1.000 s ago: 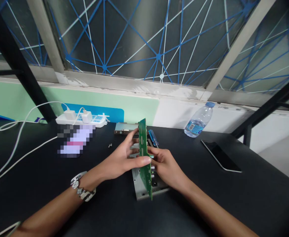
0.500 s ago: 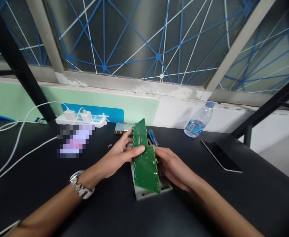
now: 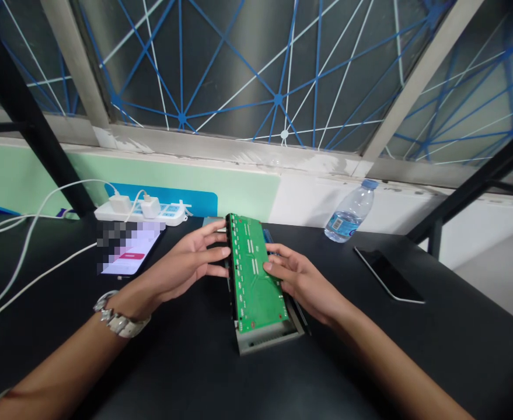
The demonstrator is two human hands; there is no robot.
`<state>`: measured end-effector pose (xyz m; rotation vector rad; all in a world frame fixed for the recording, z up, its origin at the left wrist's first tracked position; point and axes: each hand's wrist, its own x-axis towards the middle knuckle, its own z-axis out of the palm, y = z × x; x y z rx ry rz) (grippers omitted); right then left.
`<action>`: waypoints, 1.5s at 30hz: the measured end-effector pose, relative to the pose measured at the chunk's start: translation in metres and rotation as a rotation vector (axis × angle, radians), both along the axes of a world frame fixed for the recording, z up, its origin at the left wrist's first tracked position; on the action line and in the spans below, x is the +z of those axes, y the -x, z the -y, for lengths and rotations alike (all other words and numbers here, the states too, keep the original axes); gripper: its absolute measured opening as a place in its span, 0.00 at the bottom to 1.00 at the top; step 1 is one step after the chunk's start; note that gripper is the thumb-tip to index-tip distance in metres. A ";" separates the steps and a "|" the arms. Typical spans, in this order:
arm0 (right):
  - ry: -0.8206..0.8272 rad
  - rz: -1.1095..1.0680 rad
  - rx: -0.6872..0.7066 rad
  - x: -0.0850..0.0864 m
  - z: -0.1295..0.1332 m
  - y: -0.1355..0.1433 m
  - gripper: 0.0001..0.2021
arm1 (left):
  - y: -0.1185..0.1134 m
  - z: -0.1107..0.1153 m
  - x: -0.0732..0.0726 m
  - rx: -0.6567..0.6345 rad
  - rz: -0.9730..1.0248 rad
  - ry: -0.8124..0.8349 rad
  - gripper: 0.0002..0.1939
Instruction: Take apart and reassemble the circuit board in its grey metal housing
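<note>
A green circuit board (image 3: pixel 258 286) with a row of black parts along its left edge is held above a grey metal case (image 3: pixel 269 339) on the black table. My left hand (image 3: pixel 195 251) has its fingers and thumb against the board's left edge. My right hand (image 3: pixel 297 277) grips the right edge, thumb on the upper face and fingers at the side and beneath. Much of the case is hidden under the board. Behind the board, a blue-handled tool (image 3: pixel 268 236) and a light metal plate (image 3: pixel 212 221) show only in part.
A lit phone (image 3: pixel 136 254) lies at the left, below a white power strip (image 3: pixel 175 214) with plugs and cables. At the right stand a water bottle (image 3: pixel 348 216) and a dark-screened phone (image 3: pixel 387 274). A window and wall rise behind the table (image 3: pixel 186 361).
The board has turned from steeply tilted to flatter, its face now towards me. My left hand has moved to its left edge; my right thumb has come onto its face.
</note>
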<state>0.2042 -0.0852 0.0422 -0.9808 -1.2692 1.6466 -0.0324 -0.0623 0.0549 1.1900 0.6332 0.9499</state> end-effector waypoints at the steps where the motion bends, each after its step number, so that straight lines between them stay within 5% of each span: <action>1: -0.018 0.037 -0.023 -0.001 0.000 0.000 0.21 | 0.001 -0.001 0.000 0.008 0.014 -0.002 0.29; 11: -0.190 -0.005 0.185 -0.003 0.017 0.010 0.35 | -0.020 0.009 -0.005 0.162 -0.030 -0.058 0.28; 17: -0.196 -0.019 0.236 0.008 0.022 0.015 0.39 | -0.026 0.015 -0.015 0.001 0.014 0.071 0.26; 25: -0.196 -0.004 0.219 0.007 0.017 0.010 0.32 | -0.024 0.012 -0.012 -0.049 -0.018 0.017 0.24; 38: -0.078 0.063 0.072 0.006 0.000 -0.012 0.23 | 0.024 -0.002 0.017 -0.166 -0.183 0.011 0.30; 45: -0.064 0.050 0.045 0.001 0.003 0.002 0.22 | 0.000 -0.003 -0.007 -0.118 -0.014 -0.050 0.31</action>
